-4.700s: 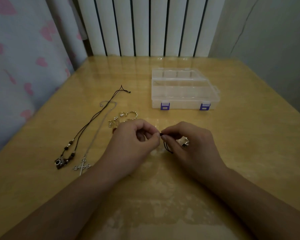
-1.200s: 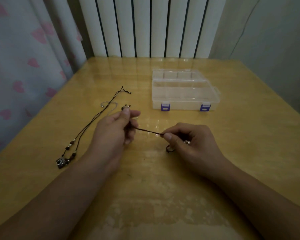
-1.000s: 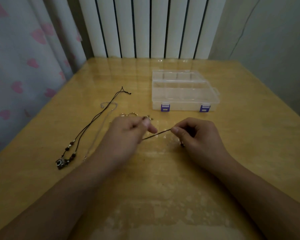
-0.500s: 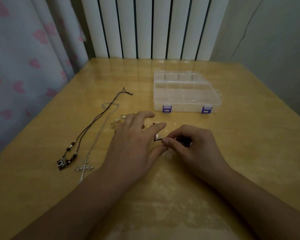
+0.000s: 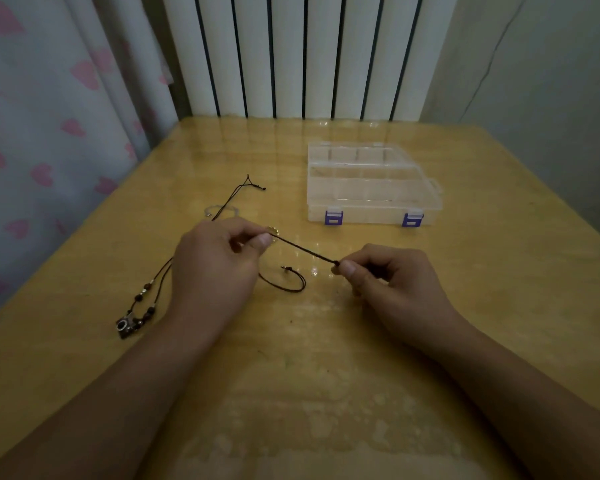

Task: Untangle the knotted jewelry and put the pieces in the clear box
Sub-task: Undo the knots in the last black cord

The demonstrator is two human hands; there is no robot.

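A thin dark cord (image 5: 305,249) is stretched taut between my two hands above the wooden table (image 5: 499,271). My left hand (image 5: 219,271) pinches its far end beside a small gold piece (image 5: 274,231). My right hand (image 5: 392,289) pinches the other end. A loose loop of the cord (image 5: 293,280) hangs down onto the table between them. The clear box (image 5: 371,183) with purple latches sits shut behind my right hand.
A black beaded necklace (image 5: 142,306) with a metal pendant lies at the left, its cord running back to a knot (image 5: 253,184). A silver chain loop (image 5: 222,209) shows behind my left hand. A radiator and a curtain border the table.
My hands were close together half a second ago; they have pulled apart and the cord is now drawn tight between them. My left hand went from spread fingers to a pinch.
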